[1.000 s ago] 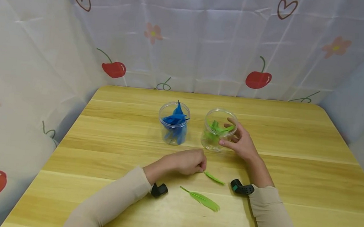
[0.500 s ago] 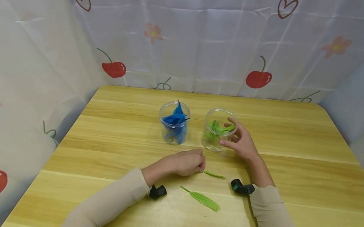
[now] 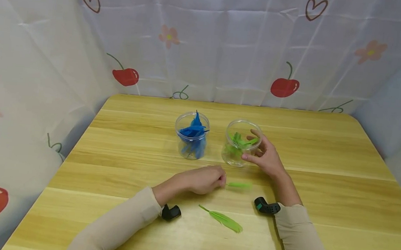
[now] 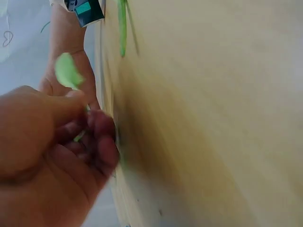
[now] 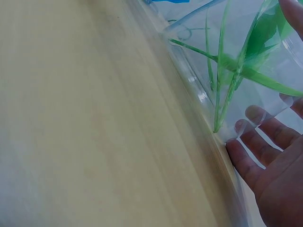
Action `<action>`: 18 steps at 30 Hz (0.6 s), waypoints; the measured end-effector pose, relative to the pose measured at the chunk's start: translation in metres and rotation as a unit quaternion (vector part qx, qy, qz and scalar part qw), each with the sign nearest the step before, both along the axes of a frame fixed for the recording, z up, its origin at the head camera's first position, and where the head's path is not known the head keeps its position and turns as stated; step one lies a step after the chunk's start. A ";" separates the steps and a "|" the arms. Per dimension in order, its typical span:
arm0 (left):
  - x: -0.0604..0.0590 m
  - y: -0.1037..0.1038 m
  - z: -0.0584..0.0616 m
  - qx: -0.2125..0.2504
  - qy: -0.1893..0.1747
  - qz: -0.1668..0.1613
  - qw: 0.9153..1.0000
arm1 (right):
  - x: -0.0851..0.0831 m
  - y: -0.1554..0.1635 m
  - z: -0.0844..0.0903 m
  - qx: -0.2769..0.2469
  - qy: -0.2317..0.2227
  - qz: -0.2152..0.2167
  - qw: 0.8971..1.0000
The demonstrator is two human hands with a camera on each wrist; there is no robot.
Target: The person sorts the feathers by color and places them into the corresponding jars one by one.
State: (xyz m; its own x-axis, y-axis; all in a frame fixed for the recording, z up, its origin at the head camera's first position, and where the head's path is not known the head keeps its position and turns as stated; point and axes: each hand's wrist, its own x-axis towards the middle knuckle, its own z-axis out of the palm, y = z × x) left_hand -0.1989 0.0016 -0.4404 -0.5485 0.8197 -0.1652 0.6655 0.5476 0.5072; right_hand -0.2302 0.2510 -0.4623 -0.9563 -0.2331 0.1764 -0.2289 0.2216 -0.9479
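Near the middle of the desk [image 3: 322, 197], a small green feather [image 3: 239, 185] is pinched at its quill by the curled fingertips of the left hand [image 3: 201, 179]; it is blurred in the head view and seems lifted just off the wood. In the left wrist view the feather [image 4: 67, 72] shows as a green blade above the closed fingers [image 4: 90, 137]. Just beyond it stands a clear jar with green feathers [image 3: 238, 143], which the right hand [image 3: 266, 157] cups from the side, thumb and fingers curved round the wall; through the plastic the right wrist view shows the fingers [image 5: 258, 144] pressed against the jar. Left of this jar, close but apart, stands a second clear jar with blue feathers [image 3: 192, 135]. Nearer the person, between the two forearms, a second green feather [image 3: 223, 219] lies flat on the desk. Behind it all hangs a white cloth printed with cherries, flowers and hearts [image 3: 207, 43].
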 end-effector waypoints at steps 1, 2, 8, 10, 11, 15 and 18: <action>0.000 -0.001 0.000 0.015 -0.015 0.005 1.000 | 0.000 0.000 0.000 -0.001 -0.001 0.000 1.000; 0.000 -0.003 0.001 0.030 -0.028 0.009 0.999 | 0.000 -0.001 0.000 -0.001 -0.002 -0.001 1.000; 0.003 -0.008 0.007 0.122 -0.080 0.038 0.988 | 0.000 -0.001 -0.001 -0.004 -0.002 0.002 1.000; 0.004 -0.009 0.008 0.157 -0.097 0.052 0.982 | 0.000 -0.001 -0.001 -0.003 -0.003 0.002 1.000; 0.005 -0.010 0.008 0.174 -0.107 0.060 0.977 | 0.000 -0.001 -0.001 -0.002 -0.003 0.001 1.000; 0.008 -0.012 0.010 0.246 -0.162 0.094 0.951 | -0.001 -0.001 -0.001 0.001 0.001 -0.002 1.000; 0.011 -0.014 0.015 0.291 -0.197 0.112 0.929 | -0.001 -0.002 -0.001 0.000 0.002 0.001 1.000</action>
State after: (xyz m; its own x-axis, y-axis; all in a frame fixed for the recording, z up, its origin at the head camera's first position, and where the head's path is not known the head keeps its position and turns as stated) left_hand -0.1875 -0.0122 -0.4256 -0.7073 0.7054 0.0468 0.2679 0.2061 0.9411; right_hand -0.2310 0.2493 -0.4637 -0.9552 -0.2349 0.1799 -0.2326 0.2205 -0.9472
